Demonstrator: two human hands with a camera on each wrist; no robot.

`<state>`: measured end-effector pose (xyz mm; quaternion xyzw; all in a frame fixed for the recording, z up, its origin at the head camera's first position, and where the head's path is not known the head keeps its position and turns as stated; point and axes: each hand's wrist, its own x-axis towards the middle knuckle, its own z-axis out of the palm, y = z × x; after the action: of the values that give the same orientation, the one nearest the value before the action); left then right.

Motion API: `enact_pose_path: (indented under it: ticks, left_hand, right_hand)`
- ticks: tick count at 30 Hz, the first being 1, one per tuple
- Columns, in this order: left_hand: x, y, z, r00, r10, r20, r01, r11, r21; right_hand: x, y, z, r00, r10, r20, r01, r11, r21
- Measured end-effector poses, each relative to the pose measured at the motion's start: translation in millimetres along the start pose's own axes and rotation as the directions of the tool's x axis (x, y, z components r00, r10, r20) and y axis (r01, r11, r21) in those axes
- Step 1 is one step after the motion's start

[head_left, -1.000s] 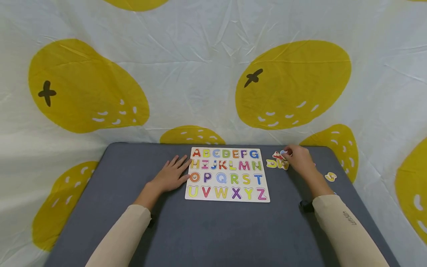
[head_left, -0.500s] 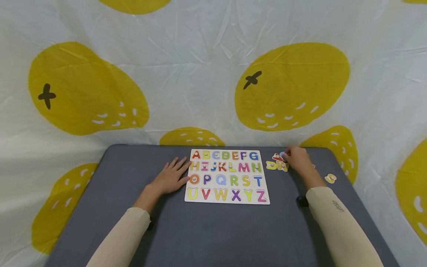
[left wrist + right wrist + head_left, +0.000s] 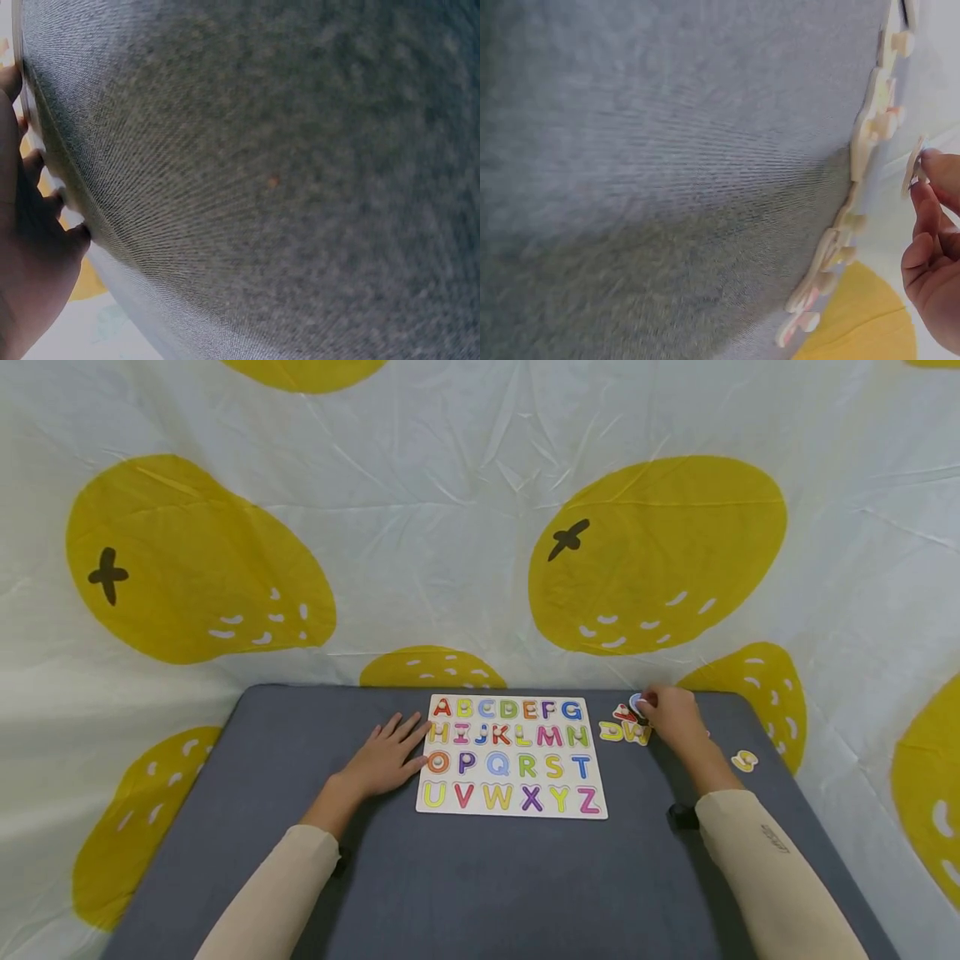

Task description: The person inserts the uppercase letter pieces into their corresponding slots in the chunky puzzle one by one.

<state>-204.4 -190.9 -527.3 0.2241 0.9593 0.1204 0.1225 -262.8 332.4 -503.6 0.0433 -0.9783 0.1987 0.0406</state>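
Observation:
A wooden alphabet puzzle board [image 3: 472, 811] with colored letters lies on the table. My left hand [image 3: 381, 758] is spread flat at its left side, fingertips on or against the edge; the left wrist view shows this hand [image 3: 37, 247] at the far left. Right of the board, my right hand [image 3: 673, 718] pinches a light-blue puzzle piece [image 3: 637, 702] between thumb and finger; its letter is partly covered. In the right wrist view the piece [image 3: 913, 169] is edge-on, above the table. Below it lie a red piece [image 3: 624, 713] and yellow pieces [image 3: 611, 732], some overlapping.
A yellow piece [image 3: 745, 761] lies apart, right of my right forearm. Several knobbed pieces [image 3: 866, 139] line the surface in the right wrist view. Behind the grey table [image 3: 480, 885] hangs a white curtain [image 3: 435, 568] with yellow fruit prints.
The right hand stays over the loose pieces, and a little more of the light-blue piece shows now than half a second ago. The left hand and the board have stayed put.

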Motion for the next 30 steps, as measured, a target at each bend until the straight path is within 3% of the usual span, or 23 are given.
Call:
enact_pose_path:
  ticks: [8, 17, 30]
  left_hand:
    - [-1.6, 0.4, -1.6, 1.000, -0.016, 0.010, 0.016, 1.000, -0.012]
    - [-2.2, 0.2, -0.4, 1.000, -0.024, 0.006, 0.024, 1.000, -0.009]
    - [-0.2, 1.7, -1.2, 1.000, -0.020, 0.009, 0.020, 1.000, -0.001]
  right_hand:
    - [-14, -30, -7, 0.998, -0.057, -0.001, 0.057, 0.997, 0.051]
    - [-28, -68, 11, 0.984, -0.177, 0.033, 0.176, 0.983, 0.049]
    - [-36, -116, 35, 0.927, -0.338, 0.160, 0.313, 0.935, 0.165]
